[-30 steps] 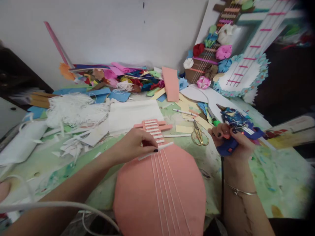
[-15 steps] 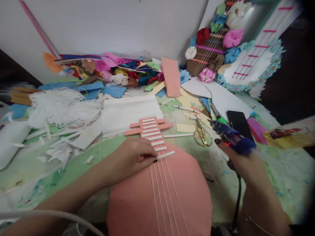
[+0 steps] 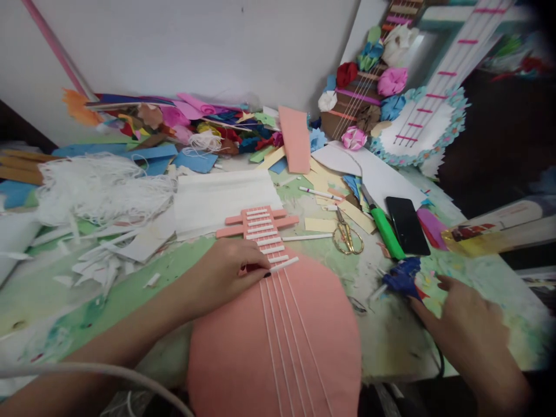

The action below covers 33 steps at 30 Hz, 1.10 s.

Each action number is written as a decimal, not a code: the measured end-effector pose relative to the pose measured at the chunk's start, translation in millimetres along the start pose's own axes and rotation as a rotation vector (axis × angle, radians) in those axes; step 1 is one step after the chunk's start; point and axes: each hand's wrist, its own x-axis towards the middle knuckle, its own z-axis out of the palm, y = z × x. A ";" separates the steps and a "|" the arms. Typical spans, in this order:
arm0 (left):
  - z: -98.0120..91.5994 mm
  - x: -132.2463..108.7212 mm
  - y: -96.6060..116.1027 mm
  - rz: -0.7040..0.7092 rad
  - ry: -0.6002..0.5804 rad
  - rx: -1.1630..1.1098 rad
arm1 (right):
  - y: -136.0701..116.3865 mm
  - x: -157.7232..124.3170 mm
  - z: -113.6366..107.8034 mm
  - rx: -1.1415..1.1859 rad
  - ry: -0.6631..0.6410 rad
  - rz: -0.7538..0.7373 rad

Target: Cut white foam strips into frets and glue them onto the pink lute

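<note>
A pink paper guitar [image 3: 278, 330] with white strings lies in front of me, its neck with white frets [image 3: 260, 226] pointing away. My left hand [image 3: 226, 275] rests on the guitar's upper edge, fingers curled and pressing the end of a white strip [image 3: 282, 265] across the strings. A blue glue gun [image 3: 402, 278] lies on the table to the right. My right hand [image 3: 464, 324] lies over its rear end, fingers loosely curled round it.
Gold scissors [image 3: 346, 238], a green marker [image 3: 386, 231], a black phone [image 3: 406, 225] and a pen [image 3: 319, 193] lie beyond the glue gun. White string [image 3: 99, 188], white sheets [image 3: 221, 200] and coloured paper scraps [image 3: 195, 124] crowd the back. Decorated paper guitars [image 3: 417, 116] lean at the right.
My right hand has come down from mid-air and set the glue gun on the table. The left hand has stayed on the white strip. The view has shifted slightly.
</note>
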 end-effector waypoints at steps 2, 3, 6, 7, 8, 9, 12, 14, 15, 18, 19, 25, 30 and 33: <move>0.7 -3.0 1.0 -0.026 0.012 0.008 | -15.5 -29.6 -11.0 0.313 -0.113 0.026; 1.7 -4.8 1.6 -0.036 0.017 0.009 | -27.7 -46.7 -15.0 0.499 -0.264 0.039; 7.2 -10.0 3.9 -0.022 0.038 0.018 | -74.0 -94.0 -18.6 1.057 -0.570 0.077; 9.4 -11.6 5.1 -0.012 0.044 0.026 | -88.9 -105.0 -17.4 1.180 -0.571 0.127; 11.7 -13.1 6.7 -0.004 0.052 0.037 | -101.5 -112.7 -15.4 1.262 -0.569 0.174; 13.8 -14.8 8.8 -0.001 0.059 0.053 | -111.1 -117.2 -12.9 1.344 -0.570 0.225; 17.5 -21.4 17.8 -0.001 0.088 0.129 | -120.1 -118.2 -2.7 1.502 -0.578 0.315; 17.3 -27.7 25.6 0.021 0.139 0.185 | -113.9 -116.3 6.1 1.549 -0.535 0.320; 16.3 -31.1 29.7 0.040 0.176 0.205 | -109.6 -116.2 11.0 1.562 -0.503 0.316; 11.0 -40.1 42.2 0.124 0.300 0.231 | -100.2 -119.2 24.9 1.596 -0.439 0.308; 8.6 -42.3 46.2 0.153 0.336 0.241 | -99.6 -120.4 28.5 1.608 -0.429 0.307; -7.5 -51.7 64.5 0.167 0.370 0.277 | -112.2 -122.2 36.8 1.671 -0.309 0.310; -8.5 -67.4 70.6 0.245 0.328 0.380 | -115.4 -125.7 41.5 1.714 -0.273 0.354; 1.1 -71.7 71.5 0.334 0.448 0.526 | -115.9 -129.9 42.7 1.734 -0.245 0.357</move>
